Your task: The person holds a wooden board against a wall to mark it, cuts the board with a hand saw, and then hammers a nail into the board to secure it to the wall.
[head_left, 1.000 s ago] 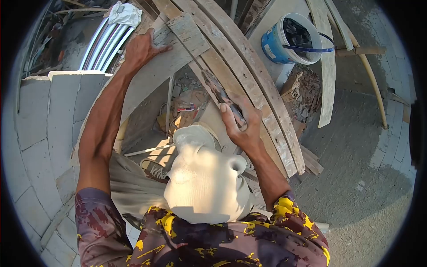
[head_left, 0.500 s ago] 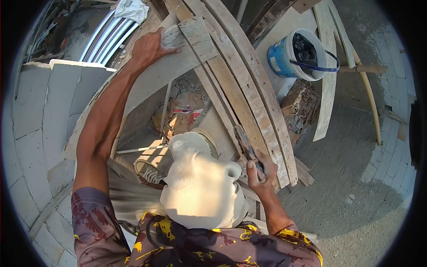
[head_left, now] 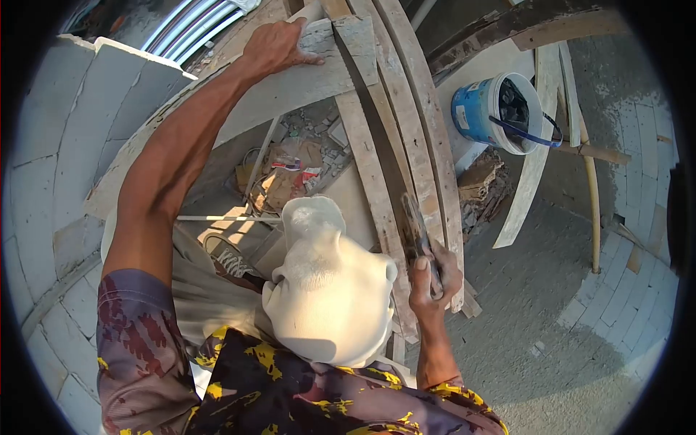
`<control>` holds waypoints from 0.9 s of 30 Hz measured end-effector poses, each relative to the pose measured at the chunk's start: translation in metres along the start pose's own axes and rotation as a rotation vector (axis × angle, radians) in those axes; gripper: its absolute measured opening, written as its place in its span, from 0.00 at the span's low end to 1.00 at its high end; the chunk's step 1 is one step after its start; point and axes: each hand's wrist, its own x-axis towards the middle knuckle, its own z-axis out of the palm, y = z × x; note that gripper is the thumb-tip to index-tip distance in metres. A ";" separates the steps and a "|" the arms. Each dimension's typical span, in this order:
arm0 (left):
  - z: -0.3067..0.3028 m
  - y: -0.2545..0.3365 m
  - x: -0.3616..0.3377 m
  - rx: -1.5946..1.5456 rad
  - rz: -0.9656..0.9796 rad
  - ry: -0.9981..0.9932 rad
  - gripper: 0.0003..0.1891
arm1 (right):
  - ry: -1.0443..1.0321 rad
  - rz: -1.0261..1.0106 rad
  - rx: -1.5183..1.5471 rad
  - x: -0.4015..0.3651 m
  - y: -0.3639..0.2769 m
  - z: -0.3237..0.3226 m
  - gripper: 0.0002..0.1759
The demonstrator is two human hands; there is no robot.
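Note:
My left hand point(head_left: 279, 49) is closed over the far edge of a wide, pale wooden board point(head_left: 239, 109), with the thumb lying on its top face. A short, rough board end point(head_left: 355, 51) crosses the long planks just beyond that hand. My right hand point(head_left: 438, 275) is wrapped round a worn, mortar-stained trowel point(head_left: 417, 228), seen nearly edge-on and pointing away from me. It is over the near part of the long wooden planks point(head_left: 435, 145). A dark gap runs between the leftmost plank point(head_left: 373, 188) and the others.
A blue and white bucket point(head_left: 471, 112) with dark contents stands at the right, near loose wooden strips point(head_left: 525, 181). Rubble point(head_left: 319, 145) lies below the planks. Grey block walls point(head_left: 94, 123) rise at the left, and a rough grey floor point(head_left: 500, 319) spreads at the right.
The view has shifted, so planks and bucket appear moved. The gap beside the leftmost plank looks wider. My left hand keeps its hold on the board; my right hand still holds the trowel.

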 end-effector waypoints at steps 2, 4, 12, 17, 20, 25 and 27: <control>-0.009 0.007 0.000 0.007 -0.001 0.060 0.41 | -0.014 0.042 -0.046 0.062 -0.002 0.039 0.18; -0.007 0.008 -0.009 -0.012 0.019 0.048 0.41 | 0.060 -0.115 -0.008 0.117 -0.018 0.073 0.11; 0.007 -0.001 -0.003 0.054 0.118 0.154 0.42 | -0.066 0.118 -0.091 -0.013 -0.007 -0.011 0.22; -0.002 -0.004 -0.005 0.101 0.084 0.167 0.42 | 0.022 -0.047 -0.045 0.082 -0.002 0.059 0.13; 0.002 -0.006 -0.003 0.117 0.051 0.133 0.42 | -0.019 0.117 -0.138 0.010 0.005 0.016 0.15; 0.013 0.009 -0.015 0.065 0.066 0.057 0.42 | -0.050 0.037 -0.172 0.009 -0.021 -0.001 0.15; -0.006 0.012 -0.013 0.141 0.055 0.110 0.42 | -0.006 -0.085 -0.180 0.080 -0.020 0.054 0.13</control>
